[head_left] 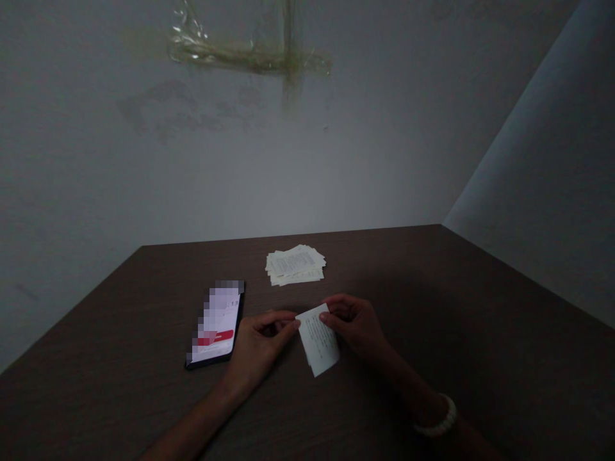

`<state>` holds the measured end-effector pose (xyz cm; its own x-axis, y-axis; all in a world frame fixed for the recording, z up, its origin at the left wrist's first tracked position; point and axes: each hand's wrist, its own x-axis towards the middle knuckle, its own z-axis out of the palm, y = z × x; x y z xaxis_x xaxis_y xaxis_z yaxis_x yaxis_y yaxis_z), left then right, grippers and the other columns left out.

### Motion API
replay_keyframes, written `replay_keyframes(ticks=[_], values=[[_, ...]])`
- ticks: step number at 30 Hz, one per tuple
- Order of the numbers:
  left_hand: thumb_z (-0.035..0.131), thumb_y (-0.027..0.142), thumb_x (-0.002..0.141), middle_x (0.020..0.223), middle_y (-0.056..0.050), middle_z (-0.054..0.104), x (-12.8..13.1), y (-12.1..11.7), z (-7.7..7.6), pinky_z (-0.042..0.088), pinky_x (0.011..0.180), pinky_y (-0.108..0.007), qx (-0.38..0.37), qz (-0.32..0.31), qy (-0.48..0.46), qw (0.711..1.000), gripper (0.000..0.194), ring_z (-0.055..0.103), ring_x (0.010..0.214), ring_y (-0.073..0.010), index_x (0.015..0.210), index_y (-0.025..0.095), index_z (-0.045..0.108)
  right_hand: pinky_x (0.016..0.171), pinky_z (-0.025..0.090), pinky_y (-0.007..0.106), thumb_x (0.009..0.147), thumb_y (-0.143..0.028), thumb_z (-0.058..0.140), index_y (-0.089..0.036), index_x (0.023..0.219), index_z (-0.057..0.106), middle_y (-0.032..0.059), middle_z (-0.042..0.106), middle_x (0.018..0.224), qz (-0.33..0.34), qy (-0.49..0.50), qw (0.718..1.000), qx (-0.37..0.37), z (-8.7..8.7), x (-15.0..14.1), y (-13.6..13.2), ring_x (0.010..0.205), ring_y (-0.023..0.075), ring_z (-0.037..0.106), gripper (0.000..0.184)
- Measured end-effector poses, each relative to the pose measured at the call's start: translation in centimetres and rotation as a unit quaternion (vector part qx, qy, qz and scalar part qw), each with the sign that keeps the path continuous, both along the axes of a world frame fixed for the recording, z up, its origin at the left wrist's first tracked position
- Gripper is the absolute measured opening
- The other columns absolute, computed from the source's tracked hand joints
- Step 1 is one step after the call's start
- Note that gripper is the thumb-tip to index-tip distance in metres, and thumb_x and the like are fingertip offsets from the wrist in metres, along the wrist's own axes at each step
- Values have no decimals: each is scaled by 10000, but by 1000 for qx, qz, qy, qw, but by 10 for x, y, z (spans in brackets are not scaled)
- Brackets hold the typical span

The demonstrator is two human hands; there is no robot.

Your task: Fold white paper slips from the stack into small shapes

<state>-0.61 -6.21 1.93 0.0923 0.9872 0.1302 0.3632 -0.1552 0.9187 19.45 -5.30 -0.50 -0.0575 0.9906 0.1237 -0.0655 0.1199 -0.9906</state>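
A white slip of paper [319, 342] with lines of dark writing is held up between both hands, above the table. My left hand [262, 342] pinches its upper left corner between thumb and fingers. On the other side, my right hand [353, 320] grips the upper right edge, its thumb lying on the written face and its fingers behind. A second edge shows at the slip's lower left, so it may be folded or doubled; I cannot tell which. Beyond the hands lies a loose, overlapping pile of similar paper slips [295, 264].
A phone [216, 326] with a lit screen lies left of my left hand, partly pixelated. The brown wooden table [120, 320] meets a grey wall [375, 160] at the back, with yellowed tape [240, 59] stuck on it. Another wall rises at the right.
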Motion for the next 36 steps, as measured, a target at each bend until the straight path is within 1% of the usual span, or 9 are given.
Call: replay_keyframes(ticks=[6,13,19,27,36], values=[[678,399,744,684,-33,679,-1,0,-1,443,567,-265,-4,-4,-2,1000,242,573,634,-171,829,187,757,665,550,304,654,-331,797,-177,871,673,33,722,760,8,16,1000,-8,-1,0,0,723,198,696,293],[692,387,737,649,-17,650,-1,0,-1,431,576,-268,-9,4,-5,1000,237,549,618,-159,842,183,752,658,545,298,657,-329,794,-181,866,677,29,722,759,3,7,1000,-13,3,0,-2,724,195,696,282],[699,369,735,677,-18,663,-1,0,-1,443,606,-274,6,6,-6,1000,228,563,643,-159,865,188,749,650,544,286,664,-327,792,-181,876,678,30,724,760,3,10,1000,-11,1,0,-1,724,192,698,281],[702,366,736,652,-17,638,-2,1,-5,412,568,-264,31,9,7,999,216,536,613,-152,849,188,748,637,547,270,648,-303,793,-174,849,676,21,724,741,-4,12,1000,-7,3,-1,-1,707,182,699,265],[683,355,764,666,-15,615,-1,0,-1,388,556,-255,46,-7,12,999,180,510,613,-145,805,191,746,630,534,246,670,-281,786,-172,855,669,21,720,740,0,10,1000,-2,3,-1,-2,694,164,691,245]])
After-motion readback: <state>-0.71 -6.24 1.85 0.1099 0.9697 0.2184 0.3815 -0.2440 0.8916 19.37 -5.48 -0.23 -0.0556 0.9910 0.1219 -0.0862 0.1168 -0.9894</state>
